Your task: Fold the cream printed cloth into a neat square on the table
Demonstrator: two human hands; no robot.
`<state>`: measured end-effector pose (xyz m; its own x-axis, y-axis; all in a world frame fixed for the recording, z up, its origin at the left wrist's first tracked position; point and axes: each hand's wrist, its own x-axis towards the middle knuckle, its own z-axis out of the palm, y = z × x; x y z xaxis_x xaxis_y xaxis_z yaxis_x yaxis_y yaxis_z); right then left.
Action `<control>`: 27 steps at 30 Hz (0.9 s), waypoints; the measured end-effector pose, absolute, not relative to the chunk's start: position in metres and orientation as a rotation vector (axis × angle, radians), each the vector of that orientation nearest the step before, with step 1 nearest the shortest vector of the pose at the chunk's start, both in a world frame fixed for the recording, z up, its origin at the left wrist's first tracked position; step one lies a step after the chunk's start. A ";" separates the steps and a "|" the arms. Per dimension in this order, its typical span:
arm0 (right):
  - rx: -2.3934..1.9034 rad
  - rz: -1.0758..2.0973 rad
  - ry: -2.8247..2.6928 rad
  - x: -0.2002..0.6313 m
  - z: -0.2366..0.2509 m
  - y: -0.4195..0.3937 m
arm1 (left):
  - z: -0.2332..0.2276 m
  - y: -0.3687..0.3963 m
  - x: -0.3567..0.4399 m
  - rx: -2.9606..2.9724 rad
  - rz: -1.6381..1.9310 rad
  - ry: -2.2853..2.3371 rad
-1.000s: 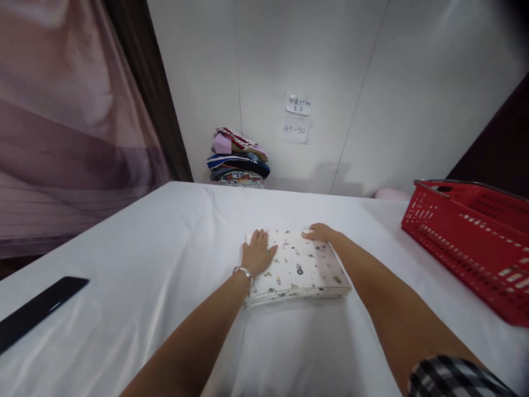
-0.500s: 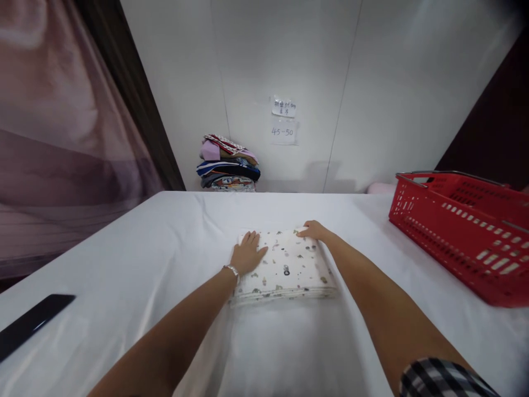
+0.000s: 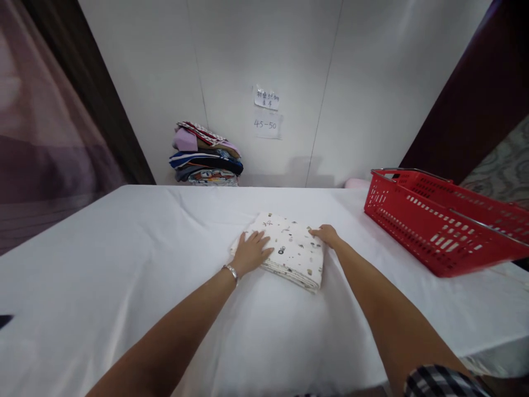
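Note:
A folded white cloth [image 3: 295, 245] with small scattered prints lies turned at an angle on the white-covered table [image 3: 165, 275]. Its layered folded edge faces me. My left hand [image 3: 250, 253], with a bracelet at the wrist, rests flat on the cloth's left part, fingers spread. At the cloth's right edge, my right hand [image 3: 328, 235] has its thumb on top; its other fingers are partly hidden round the side, and the hand appears to grip that edge.
A red perforated basket [image 3: 438, 231] with metal handles stands on the right of the table. Behind the far edge is a pile of folded fabrics [image 3: 206, 154]. Paper signs [image 3: 266, 113] hang on the wall. A dark object's tip [image 3: 5, 320] shows at the left edge.
The folded cloth has turned clockwise, so its layered front edge now slants down to the right. Both hands stay on it. The view has shifted to the right.

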<state>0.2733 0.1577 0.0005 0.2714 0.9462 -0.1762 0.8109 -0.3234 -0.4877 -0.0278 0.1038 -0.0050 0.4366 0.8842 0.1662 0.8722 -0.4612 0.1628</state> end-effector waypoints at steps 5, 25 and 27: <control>-2.320 0.692 -1.692 0.270 0.011 0.126 | -0.009 0.113 -0.047 2.622 0.344 1.449; -1.211 0.208 -2.497 0.175 -0.014 -0.011 | -0.035 0.062 -0.090 2.108 1.264 1.832; -1.223 0.190 -2.428 0.173 -0.009 -0.013 | -0.034 0.060 -0.084 2.167 1.283 1.787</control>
